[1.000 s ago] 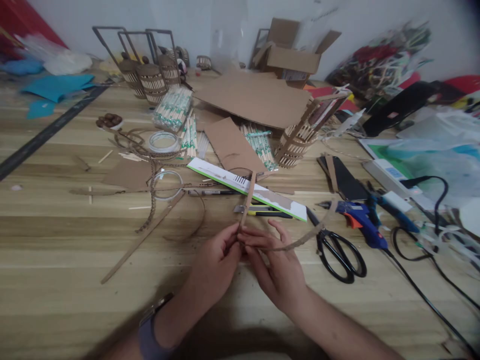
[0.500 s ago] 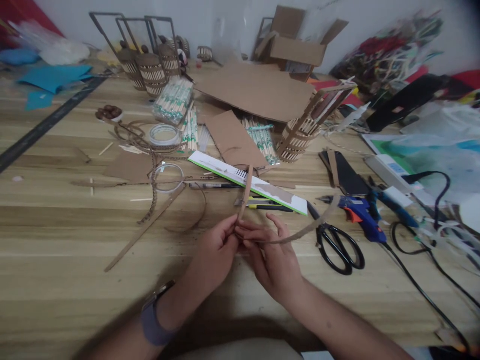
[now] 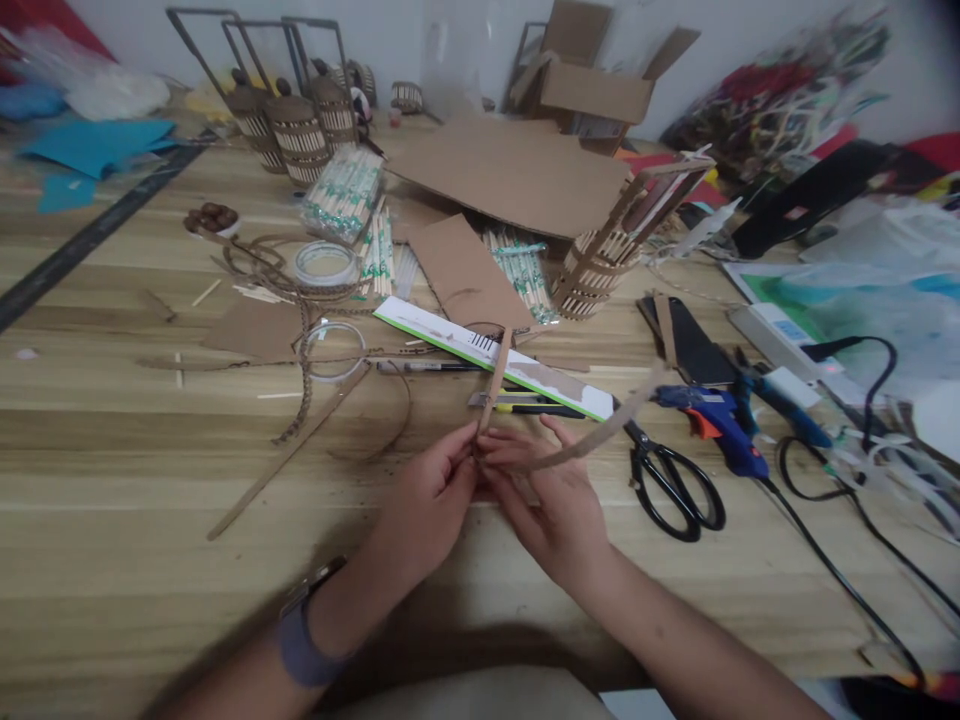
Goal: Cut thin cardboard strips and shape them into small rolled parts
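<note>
My left hand [image 3: 435, 485] is closed in a pinch on a thin brown cardboard strip [image 3: 496, 375], one end of which points away from me. My right hand [image 3: 553, 500] pinches the same strip where the fingertips of both hands meet, its index finger raised. Another length of strip curves out to the right over the right hand; the join between the lengths is hidden by my fingers. Just beyond the hands lie a white board with a green edge [image 3: 450, 335] and a yellow-and-black utility knife [image 3: 536, 404]. Black-handled scissors [image 3: 675, 490] rest right of my right hand.
A blue glue gun [image 3: 712, 415] with its cable lies at the right. Rolls of tape [image 3: 326, 263], loose cardboard strips [image 3: 289, 450] and wrapped stick bundles [image 3: 517, 270] spread beyond the hands. Stick-and-cardboard lanterns [image 3: 300, 140] and an open carton [image 3: 592, 90] stand at the back.
Both hands keep their pinch on the strip. The curved length at the right has shifted slightly up and left, and the far end tilts a little rightward. The whole view has moved slightly.
</note>
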A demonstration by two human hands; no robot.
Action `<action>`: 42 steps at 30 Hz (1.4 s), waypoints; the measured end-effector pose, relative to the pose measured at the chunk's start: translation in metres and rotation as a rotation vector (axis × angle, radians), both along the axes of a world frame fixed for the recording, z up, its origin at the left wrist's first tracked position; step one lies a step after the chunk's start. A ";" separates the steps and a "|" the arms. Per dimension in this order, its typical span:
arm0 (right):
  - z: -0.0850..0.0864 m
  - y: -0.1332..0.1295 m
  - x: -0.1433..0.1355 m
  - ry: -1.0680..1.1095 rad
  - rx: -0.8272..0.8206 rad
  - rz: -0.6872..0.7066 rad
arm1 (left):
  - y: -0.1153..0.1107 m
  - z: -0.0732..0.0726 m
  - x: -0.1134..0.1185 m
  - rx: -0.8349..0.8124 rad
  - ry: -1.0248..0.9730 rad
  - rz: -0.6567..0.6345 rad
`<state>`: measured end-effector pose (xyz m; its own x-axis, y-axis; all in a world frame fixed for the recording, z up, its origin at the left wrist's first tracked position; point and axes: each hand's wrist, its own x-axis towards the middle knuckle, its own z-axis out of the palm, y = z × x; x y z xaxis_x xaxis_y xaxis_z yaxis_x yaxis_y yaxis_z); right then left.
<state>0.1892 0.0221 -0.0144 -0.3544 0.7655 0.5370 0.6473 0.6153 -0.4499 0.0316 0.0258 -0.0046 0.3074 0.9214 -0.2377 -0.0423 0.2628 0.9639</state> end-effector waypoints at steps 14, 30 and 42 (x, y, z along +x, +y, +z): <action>0.000 -0.001 -0.003 0.034 -0.036 0.009 | 0.000 -0.003 0.000 -0.025 0.111 0.085; -0.002 -0.001 -0.003 0.030 -0.009 0.009 | -0.001 -0.001 0.000 0.061 0.121 0.028; -0.001 -0.004 -0.004 0.034 -0.013 -0.001 | 0.000 -0.007 0.002 -0.011 0.060 0.087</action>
